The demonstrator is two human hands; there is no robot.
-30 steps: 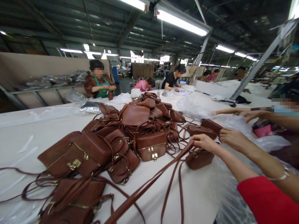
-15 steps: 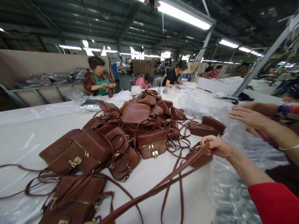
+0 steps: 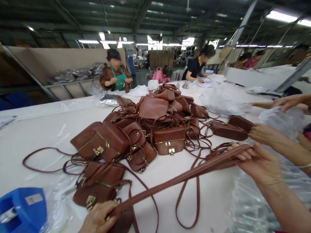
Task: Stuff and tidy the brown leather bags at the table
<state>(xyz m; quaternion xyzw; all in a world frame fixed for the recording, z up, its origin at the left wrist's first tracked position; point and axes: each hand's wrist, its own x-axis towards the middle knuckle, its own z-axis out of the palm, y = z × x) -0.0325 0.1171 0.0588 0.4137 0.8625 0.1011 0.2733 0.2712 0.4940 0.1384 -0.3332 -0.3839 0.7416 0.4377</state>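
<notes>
left fingers: my left hand (image 3: 98, 220) has come into view at 7 o'clock, clamped on the strap's near end
right fingers: my right hand (image 3: 261, 165) stays closed on the far end at 3 o'clock
change: strap (image 3: 179, 178) now stretched taut between both hands, was slack
strap look: long, brown, doubled, flat, running diagonally over the surface (image 3: 36, 136)
beyond: pile of brown bags (image 3: 155, 126) at 12 o'clock; co-worker's hand (image 3: 263, 134) just past mine

1. White surface (image 3: 36, 129), long and broad.
2. Heap of brown handbags (image 3: 150, 129) at centre, straps trailing outward.
3. Clear plastic bags (image 3: 223, 100) on far right.
4. Blue box (image 3: 21, 210) at near-left edge.
</notes>
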